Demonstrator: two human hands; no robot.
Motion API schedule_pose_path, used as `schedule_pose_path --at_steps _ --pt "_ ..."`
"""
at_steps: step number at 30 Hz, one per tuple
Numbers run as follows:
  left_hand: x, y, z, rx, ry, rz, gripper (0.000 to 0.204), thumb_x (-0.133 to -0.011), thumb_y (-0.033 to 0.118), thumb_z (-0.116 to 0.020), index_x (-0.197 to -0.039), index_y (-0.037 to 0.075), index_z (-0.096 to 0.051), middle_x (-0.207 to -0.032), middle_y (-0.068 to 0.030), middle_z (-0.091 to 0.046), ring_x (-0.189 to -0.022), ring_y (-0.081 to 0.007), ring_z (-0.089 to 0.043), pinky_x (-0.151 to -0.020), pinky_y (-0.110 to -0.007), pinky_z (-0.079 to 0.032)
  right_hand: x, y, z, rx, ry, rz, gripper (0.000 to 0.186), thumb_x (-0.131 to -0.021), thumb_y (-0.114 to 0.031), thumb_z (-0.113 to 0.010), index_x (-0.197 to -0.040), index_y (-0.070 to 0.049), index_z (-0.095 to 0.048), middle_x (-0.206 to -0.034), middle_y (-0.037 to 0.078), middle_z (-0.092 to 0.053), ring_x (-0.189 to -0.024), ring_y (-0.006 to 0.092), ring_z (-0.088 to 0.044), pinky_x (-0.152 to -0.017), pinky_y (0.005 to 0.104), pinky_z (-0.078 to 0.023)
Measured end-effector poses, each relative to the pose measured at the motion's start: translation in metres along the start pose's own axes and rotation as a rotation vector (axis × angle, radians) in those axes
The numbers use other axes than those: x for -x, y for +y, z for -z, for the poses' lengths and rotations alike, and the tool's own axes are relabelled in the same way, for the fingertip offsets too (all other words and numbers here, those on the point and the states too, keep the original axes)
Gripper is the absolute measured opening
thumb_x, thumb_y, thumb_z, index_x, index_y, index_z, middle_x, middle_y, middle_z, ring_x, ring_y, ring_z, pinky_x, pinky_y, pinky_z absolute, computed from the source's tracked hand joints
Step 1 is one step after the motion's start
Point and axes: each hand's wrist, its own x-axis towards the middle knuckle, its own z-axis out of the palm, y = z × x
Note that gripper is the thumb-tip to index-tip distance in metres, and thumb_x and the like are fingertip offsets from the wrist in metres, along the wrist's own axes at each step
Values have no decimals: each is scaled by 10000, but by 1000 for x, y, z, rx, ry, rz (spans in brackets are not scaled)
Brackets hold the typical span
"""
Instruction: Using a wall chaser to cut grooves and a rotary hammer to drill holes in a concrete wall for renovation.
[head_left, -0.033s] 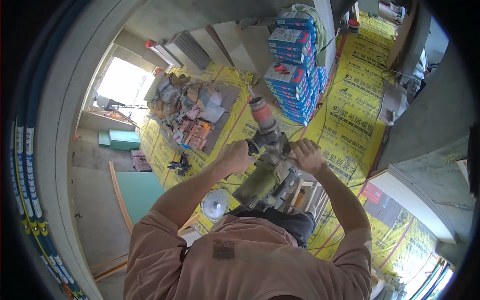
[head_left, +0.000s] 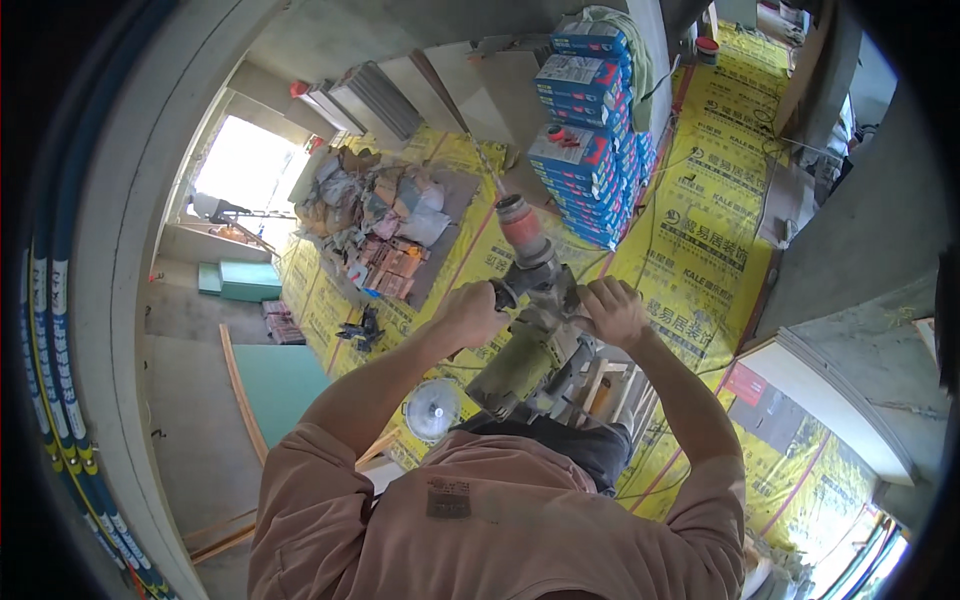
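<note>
On the near side of the blue box stack [head_left: 575, 160], the drill [head_left: 520, 368] is held: its side handle [head_left: 507, 293] by the fingers of the left hand [head_left: 470, 315], its right side by those of the right hand [head_left: 614, 312]. A heavy, rigid load is expected, best supported at both points.

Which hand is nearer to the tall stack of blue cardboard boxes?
The right hand, judging by the picture: it shows just below the stack; the left hand, across the dusty, red-collared power drill, shows farther off to the lower left.
</note>
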Motion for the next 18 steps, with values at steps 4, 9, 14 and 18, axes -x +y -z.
schedule_pose_path --at_steps 4,9,14,18 --pt "2 -8 -7 -51 10 -47 435 -806 344 -739 -860 -74 -633 -818 -286 -656 -820 -438 -662 -752 -482 -519 -5 6 1 16 -86 23 486 -754 -475 -697 -1042 -98 -591 -929 59 -571 -881 245 -578 -719 384 -485" --pt "-2 0 5 -65 -75 -16 450 -821 347 -745 -875 -83 -627 -835 -299 -648 -826 -441 -657 -745 -481 -515 -10 8 4 58 -25 72 463 -741 -496 -693 -982 -116 -584 -918 48 -567 -871 235 -574 -691 371 -475" --pt "-6 -7 -1 -77 -34 -60 438 -818 335 -756 -893 -77 -627 -823 -298 -644 -823 -446 -655 -730 -478 -509 -7 16 -3 38 -102 140 430 -730 -501 -693 -940 -145 -575 -887 39 -566 -842 223 -578 -660 363 -471" --pt "-6 13 11 -43 -118 -20 412 -814 314 -760 -909 -65 -633 -825 -295 -647 -823 -447 -654 -725 -483 -503 -9 26 -1 74 -103 238 377 -744 -496 -680 -883 -164 -567 -765 5 -539 -777 202 -585 -621 345 -470"
